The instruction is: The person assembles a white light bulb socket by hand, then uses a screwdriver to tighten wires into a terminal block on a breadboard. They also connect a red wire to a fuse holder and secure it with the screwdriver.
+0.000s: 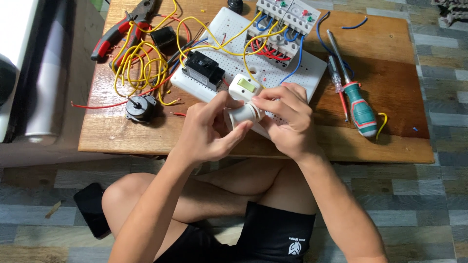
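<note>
A small white cylindrical fitting (pixel 243 115) is gripped between both hands just above the near edge of the wooden table (pixel 390 63). The left hand (pixel 207 131) is curled around it from below, thumb on top; the right hand (pixel 287 119) is arched over it, fingertips pinching. A white perforated board (pixel 292 80) lies directly behind.

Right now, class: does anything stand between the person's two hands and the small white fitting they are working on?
No. Both the left hand and the right hand already grip the white fitting directly, fingers touching it from either side. It is held just above the white perforated board; nothing visible lies between.
</note>
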